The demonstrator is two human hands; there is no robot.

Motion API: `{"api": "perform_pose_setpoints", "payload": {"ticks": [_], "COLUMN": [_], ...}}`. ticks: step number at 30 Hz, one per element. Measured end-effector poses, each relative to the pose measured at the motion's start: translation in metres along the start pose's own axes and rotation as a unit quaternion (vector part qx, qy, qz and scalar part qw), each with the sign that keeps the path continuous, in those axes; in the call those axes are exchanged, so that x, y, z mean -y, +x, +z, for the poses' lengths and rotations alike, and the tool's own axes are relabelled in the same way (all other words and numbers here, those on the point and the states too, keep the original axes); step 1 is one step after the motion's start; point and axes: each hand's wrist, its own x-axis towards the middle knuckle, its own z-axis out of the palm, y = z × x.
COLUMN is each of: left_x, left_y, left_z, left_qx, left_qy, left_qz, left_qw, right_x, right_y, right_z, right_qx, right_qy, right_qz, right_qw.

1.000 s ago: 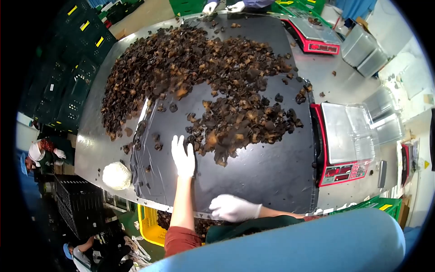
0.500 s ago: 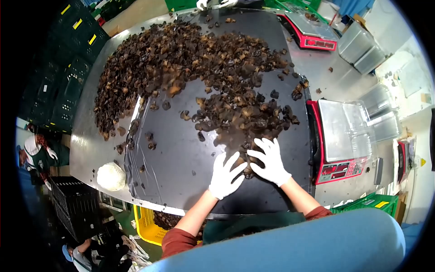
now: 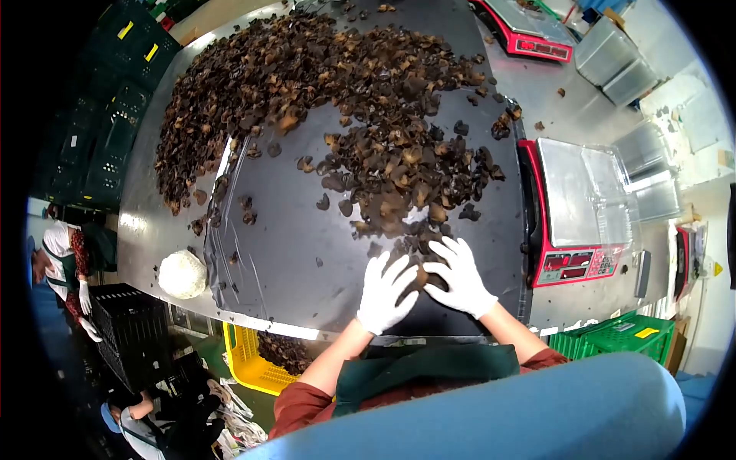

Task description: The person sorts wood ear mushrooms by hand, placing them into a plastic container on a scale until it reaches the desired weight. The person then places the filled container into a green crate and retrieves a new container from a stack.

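Both my hands wear white gloves and rest low over the dark sheet (image 3: 307, 230) near the table's front edge. My left hand (image 3: 386, 294) has its fingers spread and pointing up and inward. Opposite it, my right hand (image 3: 462, 280) is also spread, its thumb side facing the left hand. A few brown-black wood ear mushroom pieces (image 3: 419, 277) lie between the two hands, partly hidden by the fingers. Just beyond the fingertips is a looser cluster of wood ear mushrooms (image 3: 410, 172), joined to the large heap (image 3: 307, 73) at the back.
At right stands a red scale (image 3: 579, 195) with clear trays on it; a second scale (image 3: 529, 34) is farther back. Clear containers (image 3: 613, 61) stand nearby. A whitish ball (image 3: 182, 274) sits at the left edge. Below are a yellow basket (image 3: 245, 360), a green crate (image 3: 621, 337) and two people.
The view has tilted, so the table sits higher in it, and a co-worker's gloved hands at the far edge are out of sight. My hands stay close together. The person at left has moved toward the black crates.
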Motion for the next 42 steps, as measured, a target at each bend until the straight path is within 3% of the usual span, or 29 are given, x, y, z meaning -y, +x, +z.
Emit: {"api": "perform_pose_setpoints", "payload": {"ticks": [2,6,10,14,15,16,18,22,27,32,38,41,42], "left_x": [-0.012,-0.003,-0.018,-0.035,-0.035,-0.035,-0.036,-0.039,-0.050,-0.077,-0.087,-0.084,-0.085], "left_y": [-0.011,-0.033,-0.041,-0.045,-0.049,-0.051,-0.052,-0.056,-0.050,-0.021,0.017,0.023,0.025], "left_z": [-0.008,-0.007,-0.002,-0.001,0.001,0.001,-0.004,0.012,0.027,0.013,0.039,0.046,0.046], "left_qx": [-0.024,-0.118,-0.096,-0.098,-0.118,-0.138,-0.107,-0.103,-0.088,-0.054,0.044,0.066,0.030], "left_qy": [0.049,0.109,0.059,0.048,0.038,0.027,0.039,0.032,-0.046,0.063,0.173,0.179,0.169], "left_qz": [0.017,-0.143,-0.170,-0.194,-0.205,-0.216,-0.245,-0.205,-0.193,-0.146,-0.106,-0.103,-0.108], "left_qw": [0.998,0.977,0.979,0.975,0.971,0.966,0.963,0.973,0.976,0.986,0.978,0.976,0.979], "right_x": [-0.007,-0.011,-0.005,0.008,0.012,0.014,0.021,0.033,0.022,-0.004,-0.017,-0.016,-0.015], "right_y": [-0.029,-0.073,-0.089,-0.095,-0.098,-0.099,-0.097,-0.087,-0.088,-0.083,-0.083,-0.086,-0.088], "right_z": [-0.004,-0.013,-0.018,-0.027,-0.031,-0.038,-0.048,-0.033,-0.033,-0.065,-0.057,-0.058,-0.059], "right_qx": [-0.035,-0.081,-0.068,-0.139,-0.138,-0.105,0.055,0.239,0.055,0.058,-0.027,-0.031,-0.030], "right_qy": [-0.007,-0.010,-0.009,0.038,0.023,0.057,0.139,0.101,0.213,0.263,0.270,0.284,0.287], "right_qz": [0.023,0.142,0.155,0.201,0.170,0.118,0.090,0.083,0.126,0.272,0.252,0.275,0.283], "right_qw": [0.999,0.987,0.985,0.969,0.975,0.986,0.985,0.962,0.967,0.924,0.929,0.918,0.915]}}
